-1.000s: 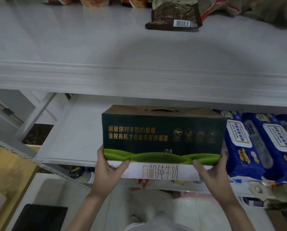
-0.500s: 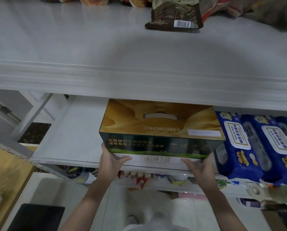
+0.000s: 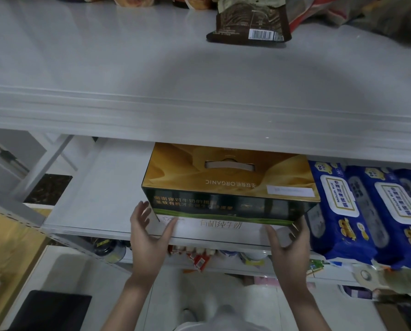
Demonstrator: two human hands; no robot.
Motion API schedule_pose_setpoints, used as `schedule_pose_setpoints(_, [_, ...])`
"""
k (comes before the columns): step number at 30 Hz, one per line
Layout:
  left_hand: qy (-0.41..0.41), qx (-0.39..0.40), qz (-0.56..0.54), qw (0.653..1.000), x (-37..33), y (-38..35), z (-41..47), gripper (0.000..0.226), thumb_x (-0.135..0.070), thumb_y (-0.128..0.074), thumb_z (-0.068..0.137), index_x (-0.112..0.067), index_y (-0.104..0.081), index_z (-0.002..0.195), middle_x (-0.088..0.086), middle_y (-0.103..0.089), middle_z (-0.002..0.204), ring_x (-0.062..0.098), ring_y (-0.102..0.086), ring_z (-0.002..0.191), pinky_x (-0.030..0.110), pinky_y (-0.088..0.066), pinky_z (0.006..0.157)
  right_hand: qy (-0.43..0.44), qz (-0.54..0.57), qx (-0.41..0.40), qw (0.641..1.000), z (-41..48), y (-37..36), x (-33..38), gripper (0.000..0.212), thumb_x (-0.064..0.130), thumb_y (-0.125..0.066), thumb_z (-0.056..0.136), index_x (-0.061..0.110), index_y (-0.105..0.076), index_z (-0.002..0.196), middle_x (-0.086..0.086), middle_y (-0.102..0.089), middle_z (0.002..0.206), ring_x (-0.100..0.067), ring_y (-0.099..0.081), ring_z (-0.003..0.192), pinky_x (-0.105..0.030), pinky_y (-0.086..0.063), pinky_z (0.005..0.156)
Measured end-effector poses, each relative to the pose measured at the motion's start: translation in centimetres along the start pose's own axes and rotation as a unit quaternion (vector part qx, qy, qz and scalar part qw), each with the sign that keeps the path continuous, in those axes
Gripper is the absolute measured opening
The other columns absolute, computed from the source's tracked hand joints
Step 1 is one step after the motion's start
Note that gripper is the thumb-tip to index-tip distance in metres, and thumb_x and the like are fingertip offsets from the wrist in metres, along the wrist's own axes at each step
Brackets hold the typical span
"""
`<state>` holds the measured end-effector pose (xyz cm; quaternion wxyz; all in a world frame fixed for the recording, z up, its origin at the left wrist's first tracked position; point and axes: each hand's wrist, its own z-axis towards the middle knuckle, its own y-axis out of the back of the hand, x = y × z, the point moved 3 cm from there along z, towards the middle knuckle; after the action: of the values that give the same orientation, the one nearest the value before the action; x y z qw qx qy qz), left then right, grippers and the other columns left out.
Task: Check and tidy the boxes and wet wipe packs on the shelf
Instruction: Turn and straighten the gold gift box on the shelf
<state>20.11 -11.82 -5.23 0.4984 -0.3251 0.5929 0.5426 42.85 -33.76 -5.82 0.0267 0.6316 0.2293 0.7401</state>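
Observation:
A milk box [image 3: 228, 185] with a gold top, a carry handle and a dark green front rests on the white middle shelf [image 3: 99, 187], partly under the shelf above. My left hand [image 3: 147, 232] is at its lower left corner, fingers spread beside the box and thumb against the white front band. My right hand [image 3: 288, 240] cups the lower right corner, fingers curled round it. Blue wet wipe packs [image 3: 338, 211] stand in a row directly right of the box, the nearest one touching it.
The upper shelf [image 3: 128, 68] juts out over the box and carries a brown snack bag [image 3: 247, 25] at the back. Jars and red packets [image 3: 197, 256] fill the lower shelf. A tape roll [image 3: 364, 274] lies at lower right.
The box has tipped down from facing me and slid back onto the shelf, so its gold top shows. My left hand's fingers have opened off its corner.

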Motion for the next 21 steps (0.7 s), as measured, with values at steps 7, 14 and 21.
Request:
schedule_pose_setpoints(7, [0.006, 0.000, 0.026, 1.000, -0.3, -2.0, 1.8, 0.076, -0.023, -0.089, 0.073, -0.014, -0.051, 0.138, -0.008, -0.063, 0.123, 0.017, -0.063, 0.117, 0.036, -0.051, 0.102, -0.051, 0.011, -0.035, 0.998, 0.8, -1.5, -0.3, 0.076, 0.034, -0.077, 0.090, 0.023, -0.037, 0.154, -0.007, -0.049, 0.154, -0.027, -0.049, 0.142, -0.055, -0.045, 0.114])
schedule_pose_setpoints(14, [-0.007, 0.014, 0.025, 1.000, -0.9, -3.4, 3.9, 0.073, -0.025, -0.087, 0.075, -0.013, -0.050, 0.137, -0.011, -0.062, 0.121, 0.016, -0.064, 0.115, 0.033, -0.051, 0.100, -0.048, 0.017, -0.016, 0.999, 3.7, -2.5, 0.3, 0.075, 0.034, -0.077, 0.090, 0.024, -0.037, 0.153, -0.006, -0.047, 0.154, -0.022, -0.049, 0.141, -0.049, -0.044, 0.116])
schedule_pose_setpoints(21, [0.014, 0.055, -0.006, 0.998, -1.6, -3.7, 5.2, 0.070, -0.023, -0.084, 0.079, -0.019, -0.047, 0.138, -0.007, -0.062, 0.128, 0.013, -0.058, 0.120, 0.032, -0.048, 0.105, -0.042, -0.003, 0.006, 0.999, 5.1, -2.7, 0.8, 0.070, 0.027, -0.078, 0.090, 0.026, -0.040, 0.149, -0.004, -0.050, 0.152, -0.022, -0.048, 0.141, -0.050, -0.044, 0.117])
